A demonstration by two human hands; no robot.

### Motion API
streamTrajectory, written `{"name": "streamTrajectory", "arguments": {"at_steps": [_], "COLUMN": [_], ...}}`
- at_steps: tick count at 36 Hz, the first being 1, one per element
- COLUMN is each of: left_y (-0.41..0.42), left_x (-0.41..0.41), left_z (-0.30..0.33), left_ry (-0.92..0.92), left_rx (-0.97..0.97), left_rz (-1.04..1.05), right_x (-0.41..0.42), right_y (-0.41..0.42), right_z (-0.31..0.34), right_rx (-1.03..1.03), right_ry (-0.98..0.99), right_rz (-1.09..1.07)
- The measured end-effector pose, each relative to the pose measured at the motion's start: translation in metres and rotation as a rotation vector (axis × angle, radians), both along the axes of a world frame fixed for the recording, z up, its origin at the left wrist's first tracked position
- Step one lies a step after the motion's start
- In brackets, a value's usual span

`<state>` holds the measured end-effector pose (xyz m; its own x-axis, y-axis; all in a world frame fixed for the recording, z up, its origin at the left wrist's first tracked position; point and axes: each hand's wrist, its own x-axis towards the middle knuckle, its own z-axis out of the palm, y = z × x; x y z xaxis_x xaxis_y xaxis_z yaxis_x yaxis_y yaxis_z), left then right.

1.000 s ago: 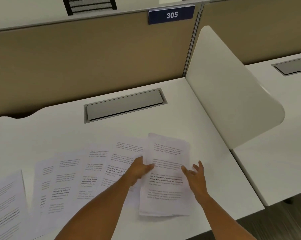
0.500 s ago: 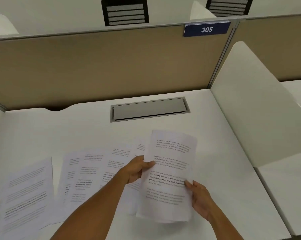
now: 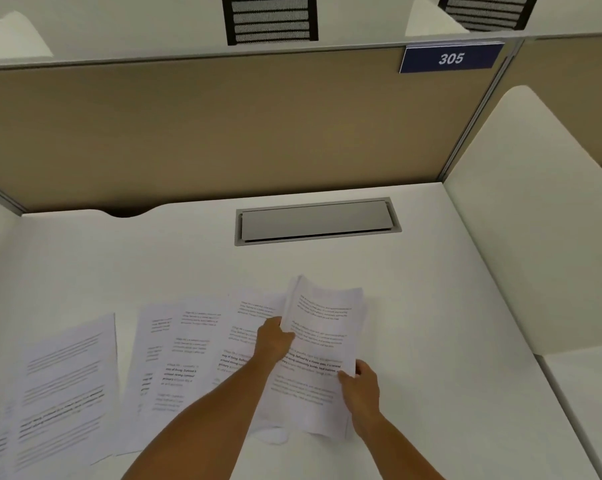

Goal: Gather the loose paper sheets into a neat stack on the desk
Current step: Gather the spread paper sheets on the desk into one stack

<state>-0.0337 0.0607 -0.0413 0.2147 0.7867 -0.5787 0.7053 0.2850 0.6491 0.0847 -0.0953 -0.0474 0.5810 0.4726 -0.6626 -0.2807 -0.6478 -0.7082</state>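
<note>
Head view: held sheet (image 3: 322,341) now curls upward.

Grey cable hatch (image 3: 316,221); 305 sign (image 3: 450,58)

An office or study hall of numbered cubicles; a tan partition (image 3: 223,126) backs the white bench (image 3: 154,258), with a blue plate (image 3: 451,58) reading 305 at its top edge; a white divider (image 3: 534,230) walls off the next seat to the right; a grey cable hatch (image 3: 316,221) sits flush in the bench; black slatted chair backs (image 3: 270,19) show beyond the partition; printed sheets (image 3: 175,355) lie spread about.
</note>
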Motion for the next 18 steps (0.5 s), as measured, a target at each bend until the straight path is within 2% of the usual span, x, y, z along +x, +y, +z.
{"name": "streamTrajectory", "arguments": {"at_steps": [2, 7, 18], "left_y": [0.001, 0.006, 0.006], "left_x": [0.003, 0.006, 0.001], "left_z": [-0.006, -0.014, -0.022], "left_ry": [0.049, 0.368, 0.333], "left_rx": [-0.008, -0.017, -0.028], "left_rz": [0.007, -0.054, -0.019], "right_x": [-0.003, -0.006, -0.009], "right_y": [0.005, 0.012, 0.028], "right_z": [-0.005, -0.012, -0.012], "right_rx": [-0.072, -0.325, -0.29], "right_ry": [-0.105, -0.272, -0.163], "right_rz": [0.01, 0.095, 0.062]}}
